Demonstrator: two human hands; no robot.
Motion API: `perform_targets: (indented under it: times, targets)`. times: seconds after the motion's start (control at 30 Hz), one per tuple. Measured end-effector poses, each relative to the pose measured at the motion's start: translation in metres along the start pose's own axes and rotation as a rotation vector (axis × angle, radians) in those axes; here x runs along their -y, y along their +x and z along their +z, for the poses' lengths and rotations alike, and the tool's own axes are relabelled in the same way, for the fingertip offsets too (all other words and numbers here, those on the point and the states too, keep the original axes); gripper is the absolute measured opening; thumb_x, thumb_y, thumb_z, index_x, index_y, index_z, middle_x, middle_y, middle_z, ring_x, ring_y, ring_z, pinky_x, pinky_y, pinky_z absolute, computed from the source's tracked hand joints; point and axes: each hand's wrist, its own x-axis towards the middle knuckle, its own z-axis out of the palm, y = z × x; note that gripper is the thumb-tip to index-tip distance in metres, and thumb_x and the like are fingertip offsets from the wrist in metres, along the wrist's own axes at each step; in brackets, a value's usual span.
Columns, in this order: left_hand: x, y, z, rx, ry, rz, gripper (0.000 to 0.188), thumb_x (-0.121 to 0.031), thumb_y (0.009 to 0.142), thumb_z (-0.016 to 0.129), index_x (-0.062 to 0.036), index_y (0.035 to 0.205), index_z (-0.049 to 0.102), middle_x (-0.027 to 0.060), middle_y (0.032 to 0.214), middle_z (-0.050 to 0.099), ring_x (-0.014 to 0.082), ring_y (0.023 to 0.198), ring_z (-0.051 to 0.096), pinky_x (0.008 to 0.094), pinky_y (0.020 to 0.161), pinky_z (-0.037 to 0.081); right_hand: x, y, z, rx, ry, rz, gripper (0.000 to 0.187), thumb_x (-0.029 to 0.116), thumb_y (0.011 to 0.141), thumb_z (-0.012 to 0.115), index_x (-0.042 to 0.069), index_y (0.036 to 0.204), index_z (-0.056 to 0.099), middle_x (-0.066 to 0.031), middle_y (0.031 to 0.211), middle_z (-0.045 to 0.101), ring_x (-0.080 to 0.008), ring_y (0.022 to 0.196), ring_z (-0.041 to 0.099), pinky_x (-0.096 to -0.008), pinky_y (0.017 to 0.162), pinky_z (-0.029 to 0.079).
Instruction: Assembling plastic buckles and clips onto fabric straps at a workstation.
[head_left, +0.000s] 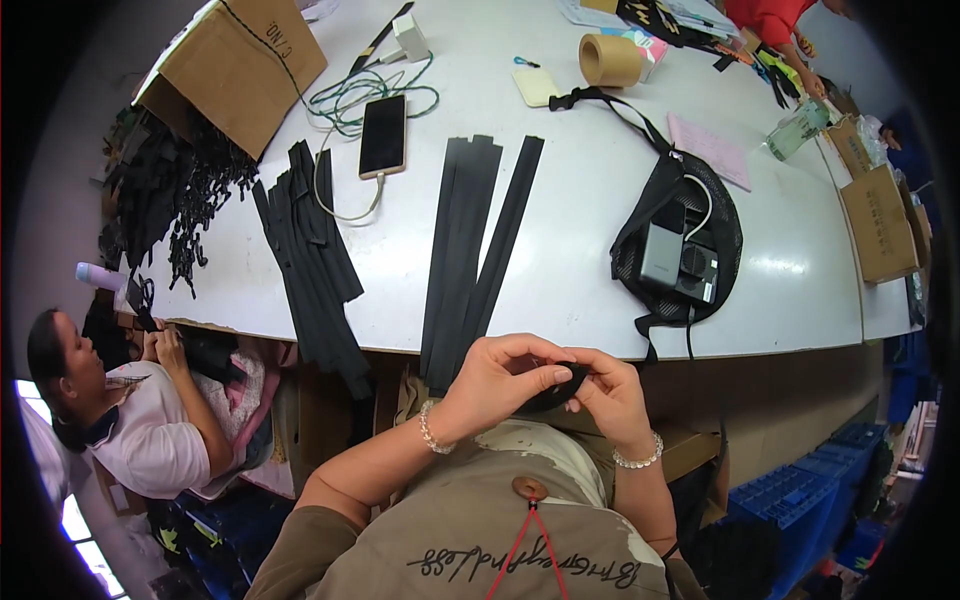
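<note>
My left hand point(505, 382) and my right hand point(612, 396) meet just off the table's near edge, both closed in a pinch. Between them is a curved piece of black strip point(556, 393), mostly covered by the fingers. A flat bundle of long black strips point(462, 230) lies just beyond my left hand, with a single strip point(508, 225) slanting beside it. Farther left, another loose bundle of black strips point(312, 255) hangs over the table edge.
A phone point(384, 137) on a charging cable lies beyond the strips. A black mesh bag point(722, 215) holding a grey device sits to the right. A cardboard box point(235, 75) stands over black pieces at far left. A co-worker point(150, 430) sits at left; blue crates point(800, 500) stand at right.
</note>
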Motion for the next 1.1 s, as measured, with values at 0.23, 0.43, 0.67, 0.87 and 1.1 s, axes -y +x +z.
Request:
perform_targets:
  times: [0.23, 0.43, 0.67, 0.87, 1.1]
  targets:
    - [-0.047, 0.031, -0.008, 0.149, 0.158, -0.014, 0.015, -0.007, 0.081, 0.066, 0.0009, 0.093, 0.066, -0.0005, 0.08, 0.059, 0.0013, 0.067, 0.048, 0.0159, 0.06, 0.04, 0.002, 0.025, 0.0, 0.056, -0.198, -0.325, 0.016, 0.003, 0.088, 0.056, -0.004, 0.102, 0.059, -0.0012, 0.086, 0.058, -0.0046, 0.074, 0.052, -0.0185, 0.067, 0.042]
    - [-0.098, 0.048, -0.012, 0.34, 0.5, -0.063, 0.018, -0.005, 0.081, 0.061, 0.0021, 0.096, 0.064, -0.0004, 0.072, 0.061, 0.0028, 0.06, 0.054, 0.0173, 0.054, 0.043, 0.026, 0.033, 0.007, 0.131, 0.045, -0.189, 0.024, 0.006, 0.09, 0.055, -0.005, 0.111, 0.055, -0.0039, 0.094, 0.061, -0.0037, 0.077, 0.053, -0.0171, 0.066, 0.043]
    - [-0.116, 0.061, -0.014, 0.382, 0.327, -0.218, 0.013, -0.01, 0.084, 0.063, 0.0017, 0.086, 0.065, -0.0006, 0.068, 0.06, 0.0036, 0.061, 0.057, 0.0173, 0.053, 0.048, 0.034, 0.042, 0.003, 0.138, -0.065, -0.229, 0.019, 0.008, 0.091, 0.055, -0.003, 0.106, 0.058, -0.0007, 0.078, 0.06, -0.0035, 0.061, 0.05, -0.0174, 0.053, 0.041]
    - [-0.102, 0.071, -0.025, 0.31, 0.271, -0.195, 0.019, -0.018, 0.088, 0.061, -0.0001, 0.081, 0.064, -0.0017, 0.065, 0.059, 0.0021, 0.054, 0.052, 0.0168, 0.047, 0.044, 0.054, 0.046, 0.017, 0.173, -0.047, -0.094, 0.015, 0.009, 0.093, 0.051, -0.002, 0.099, 0.059, 0.0009, 0.075, 0.058, -0.0023, 0.059, 0.047, -0.0169, 0.052, 0.038]
    - [-0.096, 0.069, -0.02, 0.118, 0.204, -0.069, 0.02, -0.018, 0.089, 0.06, 0.0, 0.08, 0.063, -0.0012, 0.064, 0.059, 0.0017, 0.053, 0.051, 0.0164, 0.046, 0.042, 0.051, 0.056, 0.028, 0.043, -0.076, -0.25, 0.016, 0.01, 0.093, 0.051, -0.003, 0.099, 0.059, 0.0, 0.078, 0.061, -0.0032, 0.067, 0.053, -0.0169, 0.058, 0.043]
